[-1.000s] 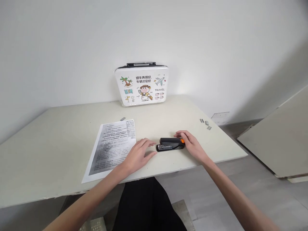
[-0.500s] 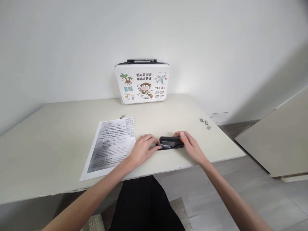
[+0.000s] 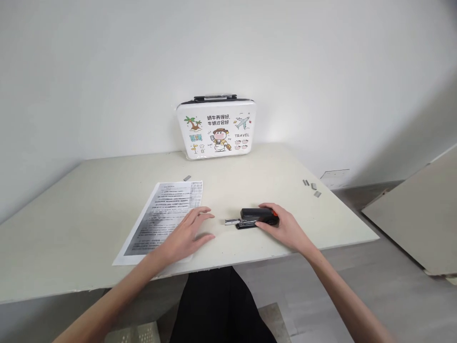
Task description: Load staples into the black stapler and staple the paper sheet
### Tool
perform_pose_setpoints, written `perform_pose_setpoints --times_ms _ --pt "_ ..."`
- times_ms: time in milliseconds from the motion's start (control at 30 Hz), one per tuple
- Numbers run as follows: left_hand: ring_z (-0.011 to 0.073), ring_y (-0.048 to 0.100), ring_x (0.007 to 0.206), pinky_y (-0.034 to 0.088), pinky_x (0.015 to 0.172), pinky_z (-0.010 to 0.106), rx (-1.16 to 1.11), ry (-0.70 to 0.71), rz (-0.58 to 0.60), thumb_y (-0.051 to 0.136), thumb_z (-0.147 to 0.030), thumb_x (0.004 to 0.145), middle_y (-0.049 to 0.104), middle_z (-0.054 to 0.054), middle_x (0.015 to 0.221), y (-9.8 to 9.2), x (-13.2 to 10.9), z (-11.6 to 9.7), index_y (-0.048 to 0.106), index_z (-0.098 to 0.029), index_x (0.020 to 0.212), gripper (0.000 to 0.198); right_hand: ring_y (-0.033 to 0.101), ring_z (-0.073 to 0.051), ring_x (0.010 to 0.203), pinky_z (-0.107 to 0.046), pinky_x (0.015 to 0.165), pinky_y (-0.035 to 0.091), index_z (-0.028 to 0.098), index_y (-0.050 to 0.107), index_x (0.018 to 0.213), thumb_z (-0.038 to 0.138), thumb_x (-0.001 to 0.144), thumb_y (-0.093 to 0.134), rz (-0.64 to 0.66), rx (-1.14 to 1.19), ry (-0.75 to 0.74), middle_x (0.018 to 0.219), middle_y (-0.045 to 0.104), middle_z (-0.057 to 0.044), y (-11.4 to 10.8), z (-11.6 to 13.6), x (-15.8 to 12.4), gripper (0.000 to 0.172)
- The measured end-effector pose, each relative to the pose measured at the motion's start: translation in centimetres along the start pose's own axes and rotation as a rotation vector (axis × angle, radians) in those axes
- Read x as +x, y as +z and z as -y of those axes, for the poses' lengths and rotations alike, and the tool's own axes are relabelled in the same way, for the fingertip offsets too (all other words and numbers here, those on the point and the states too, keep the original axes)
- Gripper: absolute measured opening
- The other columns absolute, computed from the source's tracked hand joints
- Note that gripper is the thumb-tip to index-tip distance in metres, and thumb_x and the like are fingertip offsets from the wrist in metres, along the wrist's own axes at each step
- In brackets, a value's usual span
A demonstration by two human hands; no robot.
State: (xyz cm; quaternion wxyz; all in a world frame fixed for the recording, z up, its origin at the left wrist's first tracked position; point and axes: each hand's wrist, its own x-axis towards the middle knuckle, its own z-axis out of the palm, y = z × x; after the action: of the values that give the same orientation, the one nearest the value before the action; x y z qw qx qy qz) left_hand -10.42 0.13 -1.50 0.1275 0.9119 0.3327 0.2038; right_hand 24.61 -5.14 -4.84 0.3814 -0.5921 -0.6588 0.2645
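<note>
A black stapler (image 3: 255,215) with an orange-red part at its rear lies on the table near the front edge. My right hand (image 3: 283,226) is closed around its rear end, thumb along the near side. From the stapler's left end sticks out a metal staple tray (image 3: 232,222). Left of it, my left hand (image 3: 191,233) is open with fingers apart, holding nothing. That hand is over the right side of a printed sheet of paper (image 3: 157,214) and covers part of it.
Against the wall at the back of the white table (image 3: 89,190) stands a white cartoon-printed case (image 3: 216,128). One small grey staple strip (image 3: 187,178) lies behind the paper. Several more staple strips (image 3: 313,186) lie near the table's right edge.
My left hand has let go of the stapler's front and drawn back left over the paper. The metal tray now protrudes from the stapler. The camera view has shifted slightly.
</note>
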Motion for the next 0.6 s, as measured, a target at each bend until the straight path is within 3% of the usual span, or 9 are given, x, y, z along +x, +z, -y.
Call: perform_pose_setpoints --times_ms 100,133,200,300,433,600 --pt "0.0289 0.058 0.134 0.044 0.117 0.048 0.090 -0.031 -0.108 0.054 -0.046 0.106 0.064 0.008 0.139 -2.7 3.2 3.3 0.061 -0.029 0.133 0.033 0.065 -0.030 0.125 -0.050 0.107 0.053 0.030 0.062 0.129 0.048 0.090 0.072 -0.005 -0.018 -0.014 0.135 0.069 -0.007 0.1 -0.1 -0.1 0.044" --pt "0.0289 0.059 0.130 0.043 0.117 0.048 0.151 -0.135 -0.170 0.051 -0.044 0.106 0.068 0.008 0.132 -3.5 4.7 4.8 0.063 -0.026 0.129 0.032 0.065 -0.030 0.125 -0.049 0.107 0.053 0.031 0.062 0.129 0.049 0.090 0.072 -0.005 -0.021 -0.014 0.135 0.070 -0.006 0.1 -0.2 -0.1 0.044" --pt "0.0298 0.059 0.128 0.043 0.116 0.046 0.296 -0.426 -0.187 0.052 -0.041 0.103 0.068 0.010 0.130 -4.7 7.9 7.9 0.064 -0.023 0.128 0.033 0.066 -0.029 0.123 -0.049 0.107 0.053 0.031 0.062 0.129 0.050 0.090 0.071 -0.002 -0.022 -0.008 0.134 0.070 -0.006 0.2 -0.2 -0.1 0.044" --pt "0.0399 0.054 0.131 0.041 0.113 0.055 0.345 -0.600 -0.195 0.062 -0.041 0.094 0.066 0.018 0.130 -4.9 11.3 12.0 0.068 -0.016 0.124 0.040 0.066 -0.029 0.123 -0.048 0.107 0.053 0.030 0.062 0.128 0.049 0.089 0.072 -0.003 -0.014 0.009 0.133 0.070 -0.006 0.2 -0.1 -0.1 0.044" --pt "0.0439 0.053 0.130 0.041 0.112 0.057 0.325 -0.703 -0.210 0.068 -0.041 0.087 0.066 0.020 0.127 -3.5 12.2 14.9 0.074 -0.016 0.110 0.034 0.065 -0.029 0.123 -0.048 0.106 0.053 0.030 0.062 0.127 0.049 0.089 0.072 -0.007 -0.013 0.011 0.133 0.070 -0.006 0.1 0.2 0.1 0.044" --pt "0.0382 0.061 0.119 0.045 0.109 0.053 0.210 -0.675 -0.245 0.067 -0.036 0.088 0.071 0.016 0.115 -2.4 12.1 15.2 0.074 -0.021 0.087 0.017 0.066 -0.029 0.121 -0.048 0.105 0.053 0.030 0.062 0.128 0.049 0.090 0.072 -0.002 -0.013 0.004 0.132 0.070 -0.006 0.0 0.3 0.1 0.043"
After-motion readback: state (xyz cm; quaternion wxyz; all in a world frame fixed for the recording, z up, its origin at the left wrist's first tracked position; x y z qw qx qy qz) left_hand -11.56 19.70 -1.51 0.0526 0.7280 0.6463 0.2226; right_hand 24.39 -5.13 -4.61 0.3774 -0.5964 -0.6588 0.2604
